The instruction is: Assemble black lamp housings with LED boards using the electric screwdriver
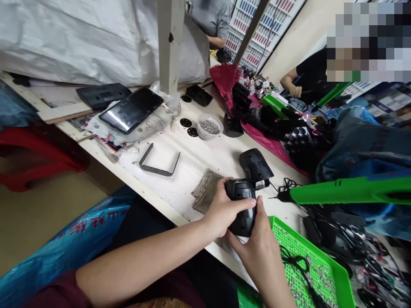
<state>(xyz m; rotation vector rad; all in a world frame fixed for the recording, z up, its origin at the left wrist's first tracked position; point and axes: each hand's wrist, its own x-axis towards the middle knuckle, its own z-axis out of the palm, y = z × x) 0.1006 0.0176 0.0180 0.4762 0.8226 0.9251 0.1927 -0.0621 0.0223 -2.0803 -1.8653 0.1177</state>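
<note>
Between my hands is a rounded, glossy black plastic housing [243, 220], held over the table's front edge. My left hand [223, 211] grips its left side, the thumb laid across the front. From the right, the fingers of my right hand [261, 233] close round the same piece. Just behind it, a second black plastic shell [256, 164] lies with a thin wire near it. A folded grey cloth [207, 190] is partly covered by my left hand. Further left, a black U-shaped bracket [159, 172] rests on the white tabletop [189, 162].
A green electric screwdriver [346, 191] juts in from the right, above a green basket [345, 269] of screws. Behind are a bowl of small metal parts [209, 127], black discs [186, 122] and a phone [132, 110]. A white post [170, 47] rises there; another person's arm [290, 83] shows beyond.
</note>
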